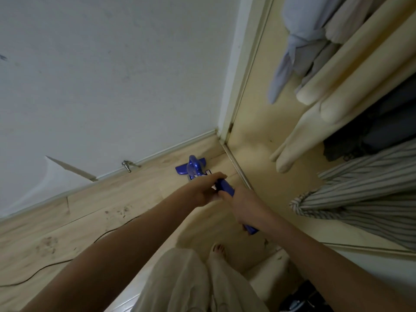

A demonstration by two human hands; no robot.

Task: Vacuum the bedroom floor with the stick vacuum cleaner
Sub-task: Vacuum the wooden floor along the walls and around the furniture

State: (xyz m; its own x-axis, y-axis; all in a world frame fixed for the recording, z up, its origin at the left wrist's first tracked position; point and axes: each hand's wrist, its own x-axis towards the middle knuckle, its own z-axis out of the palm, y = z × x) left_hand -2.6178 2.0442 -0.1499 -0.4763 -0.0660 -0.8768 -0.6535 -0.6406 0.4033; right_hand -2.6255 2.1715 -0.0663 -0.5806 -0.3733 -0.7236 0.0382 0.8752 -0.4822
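Note:
A blue stick vacuum cleaner stands on the light wood floor, its floor head in the corner where the white wall meets the wardrobe frame. My right hand grips the blue handle, whose end pokes out below my wrist. My left hand reaches in from the left, its fingers curled over the upper body of the vacuum just ahead of the right hand. The middle of the vacuum is hidden behind both hands.
A black power cord trails over the floor at the left. An open wardrobe with hanging clothes fills the right side. A metal door stopper sits by the skirting. My bare foot stands below the hands.

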